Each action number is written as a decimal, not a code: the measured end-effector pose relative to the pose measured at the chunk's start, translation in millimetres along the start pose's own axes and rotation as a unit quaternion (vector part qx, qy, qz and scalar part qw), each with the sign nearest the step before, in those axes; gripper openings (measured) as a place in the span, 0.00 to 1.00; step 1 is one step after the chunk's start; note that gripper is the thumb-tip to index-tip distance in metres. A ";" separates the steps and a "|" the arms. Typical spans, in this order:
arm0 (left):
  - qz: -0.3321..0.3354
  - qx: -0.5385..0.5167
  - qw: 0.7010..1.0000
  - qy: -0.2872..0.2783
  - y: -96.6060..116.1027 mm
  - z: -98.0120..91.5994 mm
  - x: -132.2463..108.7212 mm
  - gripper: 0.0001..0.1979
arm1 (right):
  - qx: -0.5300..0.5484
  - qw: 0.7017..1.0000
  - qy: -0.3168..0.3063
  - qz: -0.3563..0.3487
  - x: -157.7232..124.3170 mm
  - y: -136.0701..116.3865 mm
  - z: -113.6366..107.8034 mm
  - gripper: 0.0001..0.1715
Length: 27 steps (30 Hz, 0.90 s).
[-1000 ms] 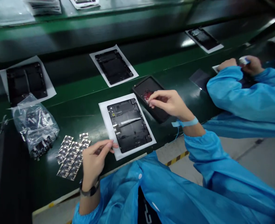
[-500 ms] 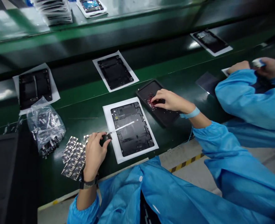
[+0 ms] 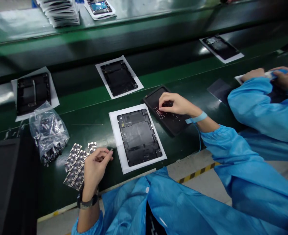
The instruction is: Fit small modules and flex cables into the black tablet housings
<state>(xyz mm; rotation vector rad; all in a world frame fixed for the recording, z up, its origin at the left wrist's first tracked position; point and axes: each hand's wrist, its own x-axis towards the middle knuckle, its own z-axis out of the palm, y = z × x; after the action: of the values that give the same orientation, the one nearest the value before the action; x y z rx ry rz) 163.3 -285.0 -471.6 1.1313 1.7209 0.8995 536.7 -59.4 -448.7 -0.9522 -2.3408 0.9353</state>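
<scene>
A black tablet back shell (image 3: 139, 137) lies on a white sheet (image 3: 114, 130) on the green belt in front of me. My left hand (image 3: 95, 166) is closed in a pinch just left of the sheet, with a small dark part and a thin strip at its fingertips. Beside it lies a pile of small circuit boards (image 3: 75, 164). My right hand (image 3: 174, 103) rests on a black tray (image 3: 167, 111) right of the shell, fingers curled over small reddish screws (image 3: 158, 111); what they grip is hidden.
A clear bag of parts (image 3: 48, 132) sits at left. More shells on white sheets lie on the belt, one far left (image 3: 32, 93), one in the centre (image 3: 118, 77), one far right (image 3: 220, 47). A co-worker's sleeve (image 3: 261, 107) and hands (image 3: 268, 76) work at right. Stacked sheets (image 3: 60, 12) sit on the far shelf.
My left hand drew back leftward off the sheet, and the pale strip that lay across the shell is gone from it. My right hand lowered onto the tray of screws.
</scene>
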 end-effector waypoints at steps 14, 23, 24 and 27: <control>0.027 -0.284 0.954 0.087 16.8 7.8 10.7 0.13 | 0.285 0.932 0.193 0.115 9.3 -34.2 14.3 0.14; 0.031 -0.302 0.953 -0.012 56.8 23.5 13.7 0.12 | 0.309 0.937 -0.003 0.164 23.2 -112.2 61.3 0.14; 0.030 -0.306 0.951 -0.019 58.7 24.4 13.7 0.12 | 0.310 0.936 -0.016 0.166 25.4 -116.7 65.8 0.14; 0.024 -0.303 0.952 -0.034 61.8 25.0 14.1 0.11 | 0.309 0.934 -0.061 0.171 29.7 -128.2 77.4 0.11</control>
<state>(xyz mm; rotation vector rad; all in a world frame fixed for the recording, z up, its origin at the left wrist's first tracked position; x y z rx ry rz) 202.9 -248.9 -429.5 0.7762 1.2289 1.2882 414.2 -138.5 -403.5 -1.0538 -1.7874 1.7761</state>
